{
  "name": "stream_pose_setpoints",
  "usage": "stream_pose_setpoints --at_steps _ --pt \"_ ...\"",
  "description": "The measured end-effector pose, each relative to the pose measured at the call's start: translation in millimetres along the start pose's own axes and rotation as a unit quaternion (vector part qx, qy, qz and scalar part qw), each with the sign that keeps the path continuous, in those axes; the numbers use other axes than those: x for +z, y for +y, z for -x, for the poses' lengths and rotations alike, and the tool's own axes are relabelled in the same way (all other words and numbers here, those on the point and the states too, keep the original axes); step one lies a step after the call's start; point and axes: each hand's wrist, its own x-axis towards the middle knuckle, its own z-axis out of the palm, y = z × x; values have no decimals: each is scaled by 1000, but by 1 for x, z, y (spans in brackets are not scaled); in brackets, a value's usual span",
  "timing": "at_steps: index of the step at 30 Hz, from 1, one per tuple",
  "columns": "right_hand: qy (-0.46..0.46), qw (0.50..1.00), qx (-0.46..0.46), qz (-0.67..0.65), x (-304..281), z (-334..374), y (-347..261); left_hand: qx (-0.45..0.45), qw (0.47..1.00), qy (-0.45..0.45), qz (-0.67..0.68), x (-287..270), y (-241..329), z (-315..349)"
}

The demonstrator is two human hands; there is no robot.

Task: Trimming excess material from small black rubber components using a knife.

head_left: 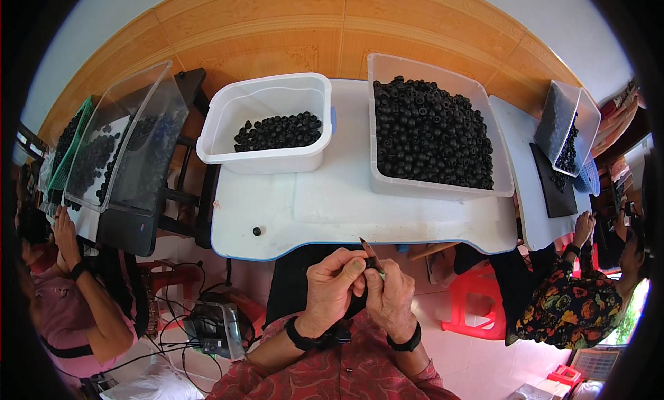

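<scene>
Two white bins stand on the tabletop (346, 213): the big bin (436, 185) heaped with black rings, the small tub (266, 158) left of it barely filled. Below the tabletop's near edge, left hand (330, 289) and right hand (389, 296) pinch a small blade (367, 250) and a dark ring (374, 264) together. One slip of that blade could nick the thumb pressed close beside it.

A small knife (367, 251) with a thin pointed blade sits low in the centre of the frame, its tip slanting up and to the left over the near edge of the worktop, its handle hidden in the right hand (389, 296). Pressed against it is a small black piece (374, 264), pinched between the fingers of the left hand (333, 284) and the right; its shape is too hidden to tell.
</scene>
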Motion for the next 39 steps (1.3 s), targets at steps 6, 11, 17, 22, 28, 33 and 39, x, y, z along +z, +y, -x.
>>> stream_pose_setpoints --at_steps 6,11,17,22,28,33,39 --pt "5 1000 -1 19 4 1 1 -1 1000 19 7 0 -4 0" --pt "38 997 49 -55 4 -1 -11 -34 998 24 48 -3 -5 -2" --pt "40 956 142 -252 -5 -1 -18 -63 994 -33 89 -1 1 -2" --pt "13 917 209 -340 -14 2 -20 -75 991 -74 82 -4 5 1" --pt "6 883 226 -412 -17 5 -25 -102 982 -90 130 -3 13 5" --pt "8 909 198 -365 -18 9 -28 -110 978 -92 151 -4 14 8" --pt "6 949 160 -273 -17 12 -31 -89 978 -110 152 -7 14 11"
